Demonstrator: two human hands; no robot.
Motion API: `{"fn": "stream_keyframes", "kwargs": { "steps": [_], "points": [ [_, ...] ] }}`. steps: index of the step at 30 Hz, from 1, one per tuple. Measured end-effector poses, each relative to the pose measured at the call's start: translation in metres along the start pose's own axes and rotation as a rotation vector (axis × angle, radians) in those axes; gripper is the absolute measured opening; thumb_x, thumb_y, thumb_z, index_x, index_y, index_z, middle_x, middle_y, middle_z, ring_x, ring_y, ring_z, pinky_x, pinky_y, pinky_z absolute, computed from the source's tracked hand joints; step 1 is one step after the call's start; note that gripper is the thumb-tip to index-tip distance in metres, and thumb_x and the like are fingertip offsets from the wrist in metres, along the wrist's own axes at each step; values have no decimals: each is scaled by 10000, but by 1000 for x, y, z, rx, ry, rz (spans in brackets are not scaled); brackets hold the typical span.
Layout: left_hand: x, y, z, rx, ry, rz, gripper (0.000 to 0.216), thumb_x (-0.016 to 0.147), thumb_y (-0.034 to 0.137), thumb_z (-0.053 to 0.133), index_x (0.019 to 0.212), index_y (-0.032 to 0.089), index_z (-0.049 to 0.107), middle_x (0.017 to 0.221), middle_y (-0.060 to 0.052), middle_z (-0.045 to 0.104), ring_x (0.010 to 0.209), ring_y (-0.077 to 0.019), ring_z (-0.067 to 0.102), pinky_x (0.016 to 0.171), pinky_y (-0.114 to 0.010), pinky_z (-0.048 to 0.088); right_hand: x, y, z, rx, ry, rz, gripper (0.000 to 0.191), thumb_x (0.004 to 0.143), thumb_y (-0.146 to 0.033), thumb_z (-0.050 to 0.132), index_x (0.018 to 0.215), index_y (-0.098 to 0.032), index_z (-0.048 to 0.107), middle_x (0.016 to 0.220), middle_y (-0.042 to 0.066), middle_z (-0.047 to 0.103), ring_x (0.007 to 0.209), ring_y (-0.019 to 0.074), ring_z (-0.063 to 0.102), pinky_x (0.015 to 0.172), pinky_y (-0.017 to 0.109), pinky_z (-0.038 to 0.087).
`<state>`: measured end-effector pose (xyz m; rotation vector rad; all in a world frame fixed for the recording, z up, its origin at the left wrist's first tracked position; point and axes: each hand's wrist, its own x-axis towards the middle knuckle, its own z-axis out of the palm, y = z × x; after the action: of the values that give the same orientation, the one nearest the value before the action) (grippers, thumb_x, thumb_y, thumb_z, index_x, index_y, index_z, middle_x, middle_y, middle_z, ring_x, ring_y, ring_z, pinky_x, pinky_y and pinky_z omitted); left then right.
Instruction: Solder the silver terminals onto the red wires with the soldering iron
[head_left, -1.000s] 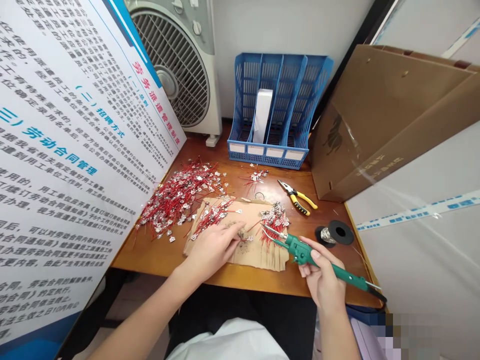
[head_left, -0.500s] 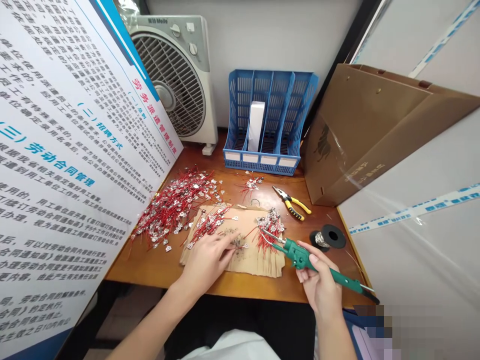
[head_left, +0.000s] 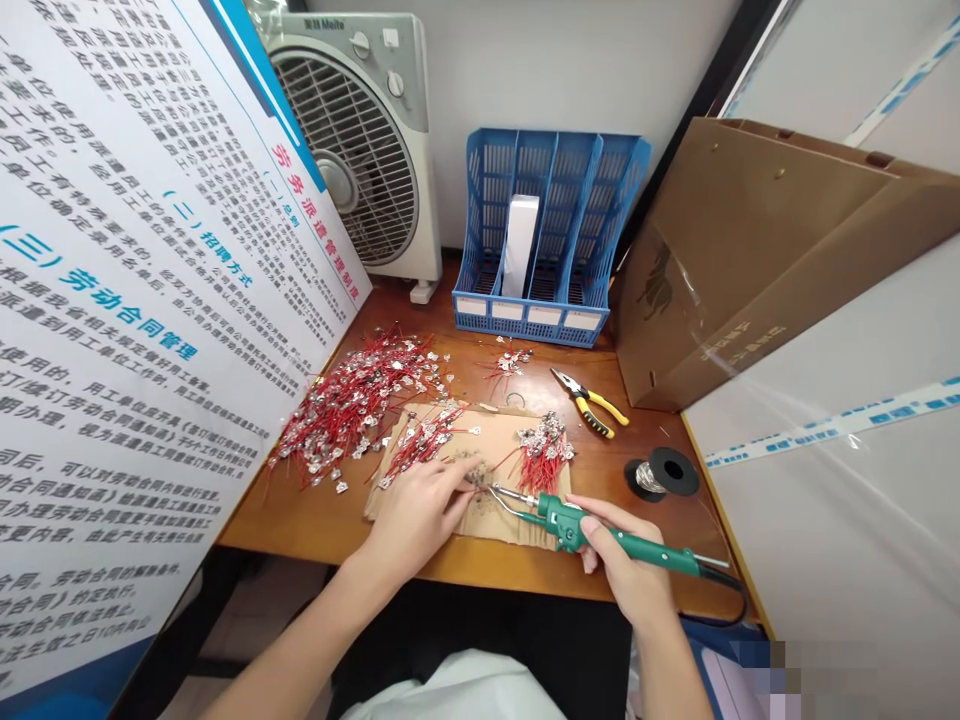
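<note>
My right hand is wrapped round a green soldering iron with a thin curved feed tube beside its tip. The tip points left and meets the spot at my left fingertips. My left hand rests over a worn piece of cardboard, thumb and forefinger pinched on a small metal tab, mostly hidden by the fingers and the iron's tip. On the cardboard lie a small pile of red-wired tabs on the left and a bundle of similar wired tabs on the right.
A large heap of red-wired tabs lies left, with a few more behind. Yellow-black pliers and a solder spool sit right. A blue file rack, box fan and brown bag stand behind.
My right hand has moved the soldering iron left and down, bringing its tip from the right bundle to my left fingertips. My left hand keeps its pinch in nearly the same place.
</note>
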<state>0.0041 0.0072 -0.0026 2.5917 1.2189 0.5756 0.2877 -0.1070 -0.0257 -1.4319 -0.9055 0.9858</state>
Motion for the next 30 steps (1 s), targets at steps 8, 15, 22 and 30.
{"fn": "stream_keyframes", "kwargs": {
  "steps": [8,15,22,30],
  "points": [
    [0,2,-1,-4,-3,0,388,1086,205,736,1468,270,744,1049,-11,915,1003,-283,852,900,-393,660,0,-3,0,-78,-9,-5,342,993,-461,780,1165,-217,947,529,-14,648,573,221,685,674,349,610],
    [0,2,0,9,2,3,374,1100,249,729,1473,274,750,1044,-18,915,974,-283,848,872,-381,659,-1,-3,-1,-106,-6,-28,356,997,-462,773,1168,-202,947,535,-8,641,559,230,679,656,374,617],
    [-2,-3,5,-13,-7,-7,411,1088,233,729,1497,277,743,1069,-36,909,1016,-283,849,938,-393,664,-4,-5,-1,-168,5,-85,304,978,-424,778,1132,-237,961,582,-6,664,518,207,657,556,328,562],
    [-3,-4,6,-52,11,-16,378,1112,278,683,1481,293,763,1081,-66,889,1048,-279,838,995,-405,677,-5,-7,-1,-261,32,-223,234,938,-355,794,1071,-290,975,617,10,735,498,209,643,691,378,649]
  ]
}}
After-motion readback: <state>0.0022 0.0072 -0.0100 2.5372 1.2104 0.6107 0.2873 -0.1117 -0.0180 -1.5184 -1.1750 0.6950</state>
